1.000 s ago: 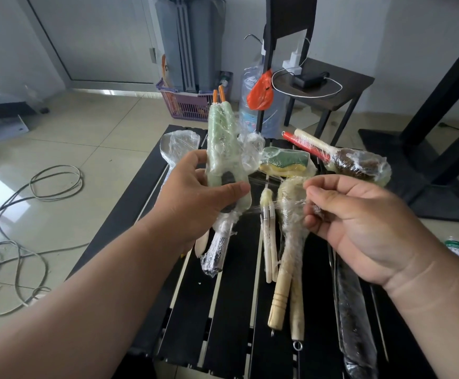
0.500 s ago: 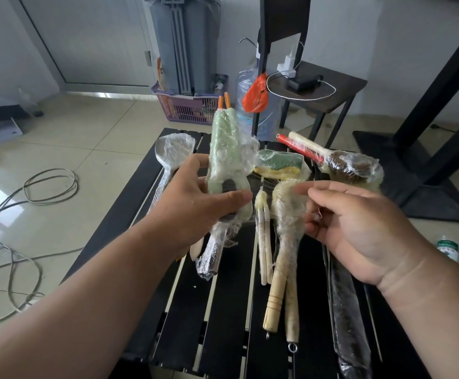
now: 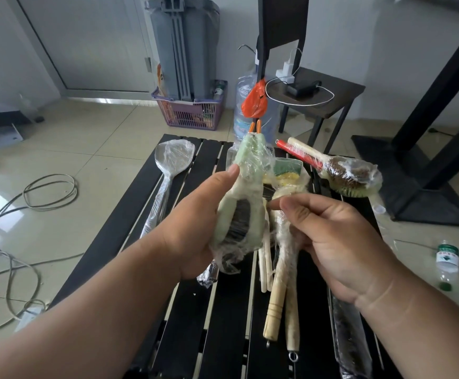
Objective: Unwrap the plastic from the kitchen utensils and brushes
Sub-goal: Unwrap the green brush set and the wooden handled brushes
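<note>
Fingers of left hand [image 3: 192,231] grip the wrapped green brush [image 3: 239,214] — right hand [image 3: 332,236] fingertips pinched just beside it

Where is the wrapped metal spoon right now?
In the head view, the wrapped spoon lies on the far left of the black slatted table, left of the left hand and apart from it.

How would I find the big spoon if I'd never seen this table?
Look at the black slatted table, along its left edge. The spoon lies there alone, bowl pointing away, wrapped in clear plastic. It's the only shiny metal piece; the other wrapped things are brushes and wooden handles.
</note>
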